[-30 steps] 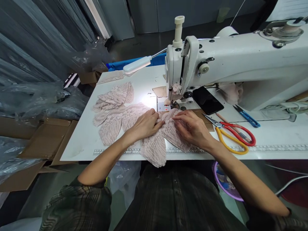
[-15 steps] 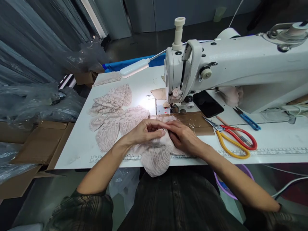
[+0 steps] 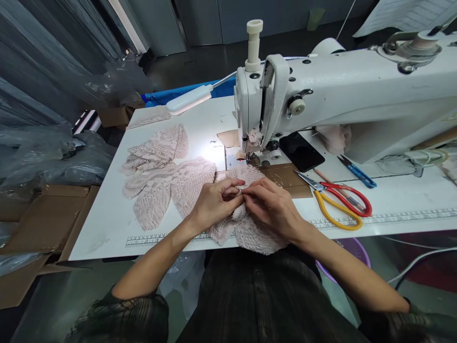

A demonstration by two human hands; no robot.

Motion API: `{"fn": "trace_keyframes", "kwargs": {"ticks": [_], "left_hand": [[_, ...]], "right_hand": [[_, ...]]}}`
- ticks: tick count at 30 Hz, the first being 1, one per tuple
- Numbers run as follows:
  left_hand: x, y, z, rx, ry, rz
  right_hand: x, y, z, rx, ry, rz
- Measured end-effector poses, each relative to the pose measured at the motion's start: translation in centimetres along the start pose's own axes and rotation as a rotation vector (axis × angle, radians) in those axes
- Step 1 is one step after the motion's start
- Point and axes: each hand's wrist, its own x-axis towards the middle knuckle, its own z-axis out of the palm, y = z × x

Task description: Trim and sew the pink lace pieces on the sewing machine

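Observation:
A pale pink lace piece [image 3: 262, 237] lies bunched at the table's front edge, part of it hanging over. My left hand [image 3: 216, 202] pinches it between thumb and fingers. Close beside, my right hand [image 3: 271, 205] is closed on the same lace, its fingertips meeting the left ones. The exact spot they grip is partly hidden by the fingers. More lace pieces [image 3: 153, 202] lie spread to the left, one of them reaching under or beside my left hand. Just beyond my hands stands the white sewing machine [image 3: 250, 114], its needle area near the lace.
Scissors [image 3: 337, 200] with red and yellow handles, blue snips [image 3: 357, 172] and a black phone [image 3: 302, 151] lie to the right. A brown cardboard strip [image 3: 287, 181] sits before the machine. A lamp [image 3: 189, 99] reaches over the table. An open carton [image 3: 46, 219] stands left.
The lace has been turned and spread between my hands, with a different part now draping over the edge. My fingertips have come together in a pinch. The view has shifted slightly.

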Motion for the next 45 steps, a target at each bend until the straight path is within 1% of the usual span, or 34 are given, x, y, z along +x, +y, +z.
{"fn": "trace_keyframes", "kwargs": {"ticks": [6,9,11,14,16,18,20,22,24,26,27,29,30,32,33,35,37,39,43,45], "left_hand": [[-0.5,-0.3,0.4,0.181,0.055,0.151],[-0.5,-0.6,0.5,0.25,0.068,0.251],[-0.5,-0.8,0.5,0.285,0.076,0.334],[-0.4,-1.1,0.5,0.327,0.102,0.462],[-0.4,-1.3,0.5,0.355,0.107,0.511],[-0.5,-1.5,0.5,0.384,0.097,0.533],[-0.5,-1.6,0.5,0.414,0.085,0.54],[-0.5,-1.8,0.5,0.434,0.081,0.545],[-0.3,-1.9,0.4,0.436,0.08,0.561],[-0.1,-1.9,0.3,0.42,0.07,0.565],[0.0,-1.8,0.2,0.408,0.054,0.557],[0.2,-1.6,0.1,0.38,0.006,0.519],[0.3,-1.4,0.2,0.367,-0.013,0.491],[0.3,-1.3,0.4,0.341,-0.016,0.437],[0.3,-1.3,0.5,0.324,-0.005,0.417],[0.3,-1.5,0.8,0.279,0.022,0.4],[0.4,-1.7,1.1,0.237,0.031,0.405],[0.5,-2.0,1.2,0.225,0.039,0.422],[0.7,-2.2,1.2,0.262,0.075,0.479],[0.7,-2.2,1.2,0.276,0.08,0.495]], "right_hand": [[-0.1,0.6,0.9,-0.219,0.011,-0.048],[0.0,0.4,1.1,-0.342,-0.041,-0.073],[0.3,0.1,1.0,-0.427,-0.123,-0.058],[1.0,-0.6,0.7,-0.543,-0.316,0.0],[1.7,-1.4,0.3,-0.606,-0.455,0.029],[2.4,-2.2,-0.1,-0.657,-0.574,0.041],[3.0,-2.9,-0.3,-0.696,-0.645,0.035],[3.3,-3.2,-0.3,-0.718,-0.662,0.011],[3.2,-2.6,-0.1,-0.705,-0.635,-0.038],[2.7,-1.5,0.1,-0.659,-0.549,-0.104],[2.4,-0.8,0.3,-0.625,-0.475,-0.137],[1.6,0.6,0.7,-0.538,-0.28,-0.177],[1.3,1.1,0.9,-0.481,-0.182,-0.178],[0.8,1.8,1.2,-0.353,-0.015,-0.138],[0.7,1.9,1.3,-0.291,0.046,-0.101],[0.7,1.9,1.3,-0.18,0.117,-0.021],[1.0,1.7,1.3,-0.095,0.133,0.04],[1.2,1.5,1.1,-0.036,0.109,0.074],[1.3,1.2,0.6,-0.007,0.019,0.114],[0.9,1.3,-0.3,0.042,-0.039,0.103]]}}
